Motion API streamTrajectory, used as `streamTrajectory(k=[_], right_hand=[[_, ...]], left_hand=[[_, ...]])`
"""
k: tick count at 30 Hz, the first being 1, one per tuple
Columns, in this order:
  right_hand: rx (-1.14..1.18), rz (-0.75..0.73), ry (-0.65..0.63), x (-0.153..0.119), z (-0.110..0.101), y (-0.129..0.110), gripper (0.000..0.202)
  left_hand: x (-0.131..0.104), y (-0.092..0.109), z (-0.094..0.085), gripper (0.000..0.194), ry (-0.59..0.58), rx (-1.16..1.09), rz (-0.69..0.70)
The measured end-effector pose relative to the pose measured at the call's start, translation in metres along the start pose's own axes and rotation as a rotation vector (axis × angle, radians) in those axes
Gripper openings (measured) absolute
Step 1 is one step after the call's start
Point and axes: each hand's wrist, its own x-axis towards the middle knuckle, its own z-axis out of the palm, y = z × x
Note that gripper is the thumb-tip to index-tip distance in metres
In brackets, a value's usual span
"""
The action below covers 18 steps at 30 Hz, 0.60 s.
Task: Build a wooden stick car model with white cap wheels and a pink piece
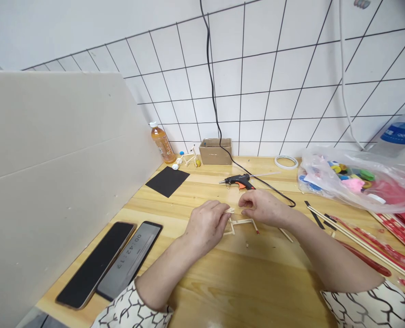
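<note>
While pinching the angular, pale wooden-stick frame (pixel 242 222) in the left hand (pixel 205 224), with the right hand (pixel 262 207) loosely open, just beyond its red tip.

- glue gun (pixel 239 179): on tabletop (pixel 250 282), landmark
- box (pixel 215 155): behind, slightly left
- tape ring (pixel 287 167): behind right
- plastic bag (pixel 339 184): right
- sheet (pixel 168 181): left
- bottle (pixel 163 145): left, farther back
- two phones (pixel 96 264): front left, side by side
- stick frame (pixel 242 222): in front

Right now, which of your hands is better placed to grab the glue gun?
Probably the right hand: it looks free and sits nearer the glue gun, which lies just beyond it. The left hand is pinching small pale sticks.
</note>
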Motion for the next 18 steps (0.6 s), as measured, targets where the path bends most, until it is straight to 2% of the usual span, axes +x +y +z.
streamTrajectory(k=[18], right_hand=[[0.021, -0.038, -0.015, -0.0002, 0.0015, 0.001, 0.017]], left_hand=[[-0.0001, -0.0001, -0.0006, 0.019, 0.011, 0.005, 0.001]])
